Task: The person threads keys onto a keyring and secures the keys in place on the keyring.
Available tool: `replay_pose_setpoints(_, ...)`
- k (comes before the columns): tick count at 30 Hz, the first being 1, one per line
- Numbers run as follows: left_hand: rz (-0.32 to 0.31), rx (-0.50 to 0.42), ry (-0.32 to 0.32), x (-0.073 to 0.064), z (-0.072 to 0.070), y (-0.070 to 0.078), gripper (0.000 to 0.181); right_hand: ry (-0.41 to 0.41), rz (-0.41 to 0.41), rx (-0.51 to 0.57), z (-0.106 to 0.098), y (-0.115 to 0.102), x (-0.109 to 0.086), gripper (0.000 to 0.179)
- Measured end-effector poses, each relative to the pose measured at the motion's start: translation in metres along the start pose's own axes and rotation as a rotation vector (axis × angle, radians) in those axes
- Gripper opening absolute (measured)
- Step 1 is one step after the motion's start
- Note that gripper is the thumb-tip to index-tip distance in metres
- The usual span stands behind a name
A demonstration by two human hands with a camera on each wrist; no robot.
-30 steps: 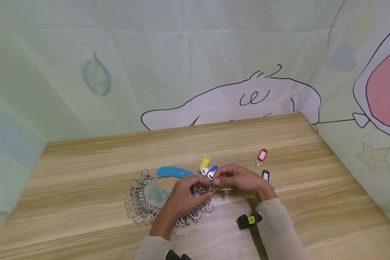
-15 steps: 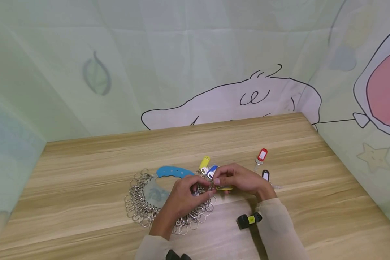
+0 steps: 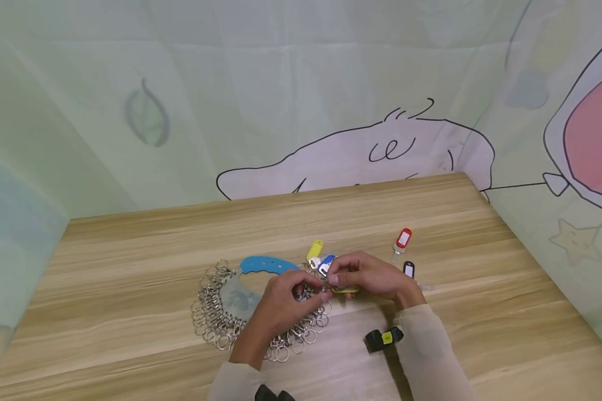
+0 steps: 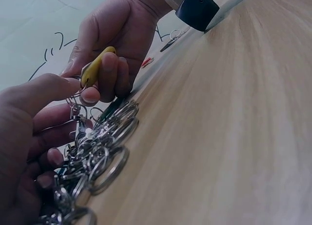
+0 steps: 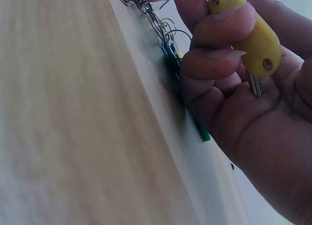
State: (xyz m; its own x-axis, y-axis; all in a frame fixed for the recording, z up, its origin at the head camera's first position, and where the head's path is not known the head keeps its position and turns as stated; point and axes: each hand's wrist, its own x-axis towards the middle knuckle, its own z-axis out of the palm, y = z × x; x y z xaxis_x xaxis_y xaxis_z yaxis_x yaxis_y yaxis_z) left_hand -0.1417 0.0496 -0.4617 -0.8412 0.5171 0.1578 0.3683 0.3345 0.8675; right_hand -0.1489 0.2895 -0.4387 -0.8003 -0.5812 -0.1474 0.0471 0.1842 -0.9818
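Note:
My right hand (image 3: 368,275) holds a yellow key tag (image 5: 263,44) in its curled fingers, with a metal key (image 5: 255,86) beside the tag against the palm. Thumb and fingertips of my left hand (image 3: 283,303) pinch a split ring (image 4: 74,94) close to the tag's holed end. Whether that ring passes through the tag is hidden by the fingers. Under the left hand lies a curved key holder with a blue strip (image 3: 268,264) and a greyish plate (image 3: 238,298). Many metal rings and clasps (image 3: 223,340) hang round its edge, partly covered by the hand.
Behind the hands lie another yellow key tag (image 3: 314,250) and a blue key tag (image 3: 326,264) with keys. Right of them are a red key tag (image 3: 403,238) and a black one (image 3: 408,269). A printed cloth (image 3: 281,111) rises behind the wooden table (image 3: 130,239).
Both hands stay in nearly the same place with the same hold. The head view shifts very slightly; nothing on the table visibly moves.

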Motion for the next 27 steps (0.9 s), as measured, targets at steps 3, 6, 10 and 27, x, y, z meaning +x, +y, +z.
replay_pose_setpoints(3, 0.002, -0.006, 0.004, -0.0002, 0.0002, -0.0005, 0.019, -0.003, -0.003, 0.002, 0.0001, 0.0004, 0.0005, 0.012)
replay_pose_setpoints(6, 0.008, -0.009, 0.006, 0.0003, 0.0006, -0.0013, 0.018, -0.005, -0.006, 0.004, -0.0004, 0.0013, 0.0009, 0.012)
replay_pose_setpoints(10, 0.025, -0.010, -0.002, 0.0011, 0.0007, -0.0013, 0.018, -0.005, -0.012, 0.009, -0.0010, 0.0012, 0.0010, 0.013)
replay_pose_setpoints(27, 0.080, -0.012, -0.047, 0.0022, 0.0006, -0.0020, 0.031, -0.005, -0.002, 0.024, -0.0002, 0.0005, 0.0007, 0.013)
